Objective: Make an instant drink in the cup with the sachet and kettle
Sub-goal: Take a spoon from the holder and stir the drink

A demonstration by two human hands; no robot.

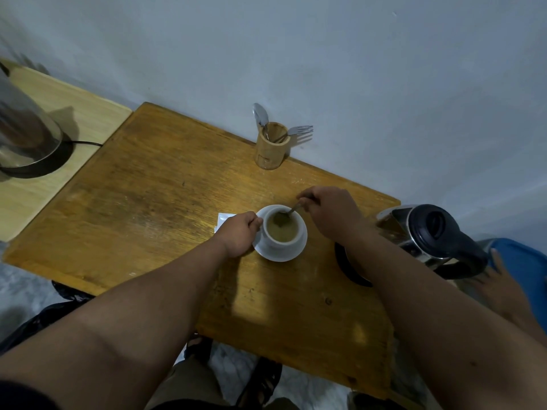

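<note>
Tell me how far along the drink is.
Nearly finished. The cup already holds brown liquid, and the kettle is set down beside it. In hand: right hand stirs with the spoon while left hand steadies the cup. Left: remove the spoon.

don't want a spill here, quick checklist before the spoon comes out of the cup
1. Cup steadied: ok, left hand grips its side.
2. Cup seated on saucer: ok, upright.
3. Spoon held: ok, right hand pinches the handle, bowl in the drink.
4. Liquid level: ok, below the rim.
5. Powder fully dissolved: cannot tell.
6. Kettle clear of the right arm: not ok, it sits right beside the forearm.
</note>
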